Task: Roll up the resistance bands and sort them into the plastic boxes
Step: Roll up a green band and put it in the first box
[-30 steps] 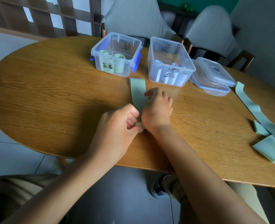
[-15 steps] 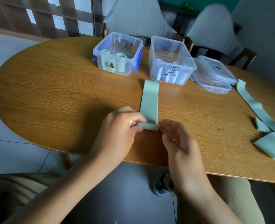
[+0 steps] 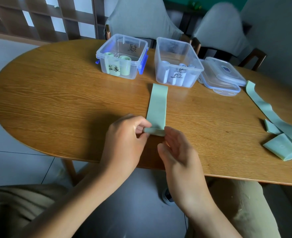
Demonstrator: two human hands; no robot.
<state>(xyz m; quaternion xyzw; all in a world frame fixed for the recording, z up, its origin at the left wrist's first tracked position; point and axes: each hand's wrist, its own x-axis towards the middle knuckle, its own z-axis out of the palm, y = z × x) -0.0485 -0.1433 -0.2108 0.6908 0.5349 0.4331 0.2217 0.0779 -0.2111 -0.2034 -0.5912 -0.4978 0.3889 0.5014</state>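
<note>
A pale green resistance band (image 3: 158, 103) lies flat on the wooden table (image 3: 56, 103), its near end rolled into a small roll (image 3: 154, 131). My left hand (image 3: 126, 140) pinches the left end of that roll. At the roll's right end, my right hand (image 3: 177, 150) has straight fingers, the fingertips touching it. Behind stand two clear plastic boxes: the left box (image 3: 122, 56), with blue clips, holds green rolls; the right box (image 3: 177, 63) holds pale blue rolls.
Two clear lids (image 3: 222, 74) are stacked to the right of the boxes. Another green band (image 3: 279, 124) lies loose and folded at the table's right edge. Two covered chairs (image 3: 141, 16) stand behind the table. My knees are below the near edge.
My right hand lifted off the band, drew back toward me and opened beside the roll. The flat strip now shows in full. My left hand kept its pinch.
</note>
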